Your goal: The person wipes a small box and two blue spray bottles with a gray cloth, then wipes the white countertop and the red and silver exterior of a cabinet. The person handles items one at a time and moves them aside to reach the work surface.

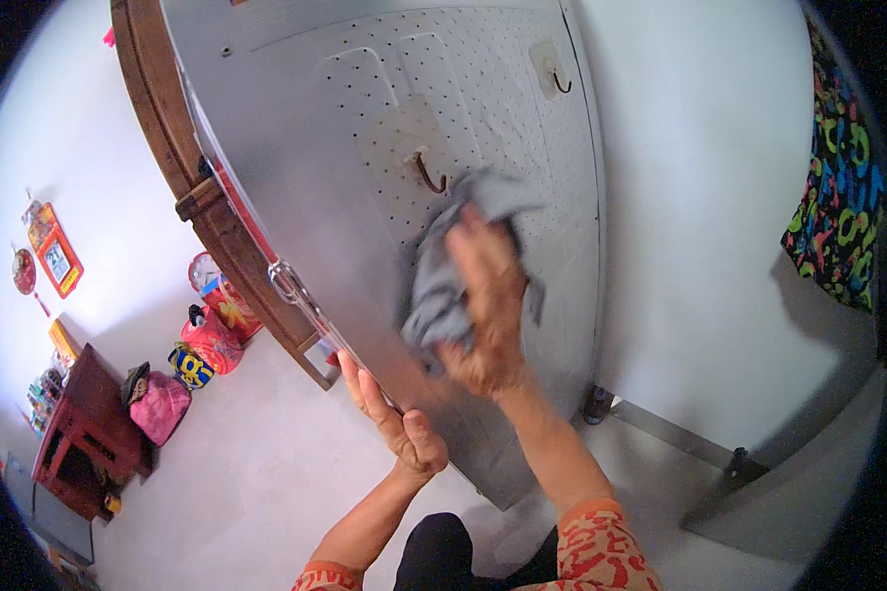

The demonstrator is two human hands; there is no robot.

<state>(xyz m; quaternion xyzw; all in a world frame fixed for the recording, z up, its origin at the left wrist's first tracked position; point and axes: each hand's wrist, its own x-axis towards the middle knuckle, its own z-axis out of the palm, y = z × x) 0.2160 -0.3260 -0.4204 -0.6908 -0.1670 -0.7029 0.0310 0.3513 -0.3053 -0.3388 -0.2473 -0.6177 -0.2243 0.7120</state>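
A grey cloth (pixel 440 284) lies pressed against a large grey metal panel (pixel 303 185), under my right hand (pixel 488 303). The hand is blurred, its fingers flat on the bunched cloth. My left hand (pixel 395 428) holds the panel's lower left edge, fingers on the outer side and thumb on the face. Just above the cloth, a rusty hook (pixel 430 173) sticks out from a clear adhesive patch on the dotted part of the panel. A second hook (pixel 560 81) is mounted near the upper right edge. A metal latch (pixel 288 282) sits on the left edge.
Behind the panel stands a brown wooden frame (pixel 225 251). A dark red cabinet (pixel 92 432), a pink bag (pixel 160 406) and other bags line the left wall. Multicoloured patterned fabric (pixel 839 177) hangs at the right. A dark foot (pixel 597 404) stands on the floor beside the panel.
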